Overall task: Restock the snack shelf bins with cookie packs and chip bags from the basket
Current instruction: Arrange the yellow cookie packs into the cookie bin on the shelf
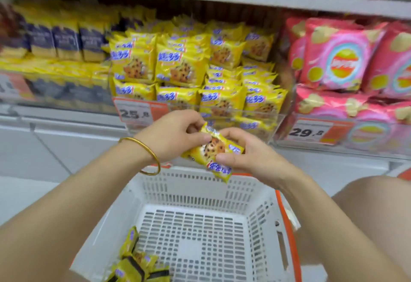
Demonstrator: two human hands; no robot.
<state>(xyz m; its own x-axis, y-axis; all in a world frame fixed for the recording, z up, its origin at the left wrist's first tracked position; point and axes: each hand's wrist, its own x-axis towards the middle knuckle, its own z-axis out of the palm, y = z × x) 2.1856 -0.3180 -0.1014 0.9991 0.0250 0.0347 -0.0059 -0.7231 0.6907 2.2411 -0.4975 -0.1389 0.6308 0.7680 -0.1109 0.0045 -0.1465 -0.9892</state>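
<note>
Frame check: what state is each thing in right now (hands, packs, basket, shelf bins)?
held packs: gripped by both hands above the basket, count unclear
left hand: pinches the held packs' top
right hand: pinches their right side
basket: nearly empty
loose packs: few, in the basket's near-left corner
cookie bin: stacked high
chip bags: piled in the bin to the right

Cookie tag (135, 114) reads 25.8, chip tag (308, 132) 29.8
</note>
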